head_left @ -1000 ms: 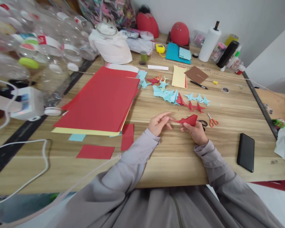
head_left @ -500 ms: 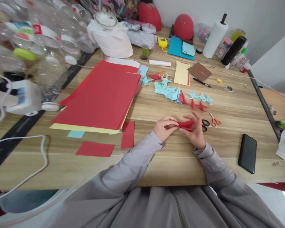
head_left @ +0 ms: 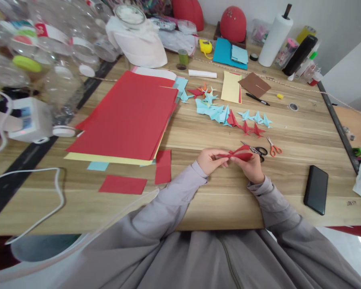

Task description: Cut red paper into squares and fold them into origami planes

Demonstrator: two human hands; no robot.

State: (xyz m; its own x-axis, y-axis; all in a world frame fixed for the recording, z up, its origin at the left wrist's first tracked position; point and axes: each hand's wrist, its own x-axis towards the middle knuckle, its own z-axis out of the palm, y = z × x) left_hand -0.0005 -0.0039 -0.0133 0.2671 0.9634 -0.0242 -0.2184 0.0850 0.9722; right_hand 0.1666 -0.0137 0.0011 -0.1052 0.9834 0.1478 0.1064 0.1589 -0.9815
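Right grip [head_left: 253, 168]: red paper [head_left: 243, 156]; wooden table [head_left: 225, 202], pale wall [head_left: 331, 20].

Even, bright indoor light; faint shadows on wooden table [head_left: 216, 208]. Glare on floor [head_left: 347, 249], lower right. Wide-angle stretch at edges; plastic bottles [head_left: 55, 46] upper left smeared, labels [head_left: 45, 31] unreadable. Folded red paper [head_left: 243, 156] slightly soft.

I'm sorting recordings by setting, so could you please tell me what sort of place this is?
Probably an indoor paper-craft workspace, judging by the large red sheets, the small folded paper figures and the orange-handled scissors.
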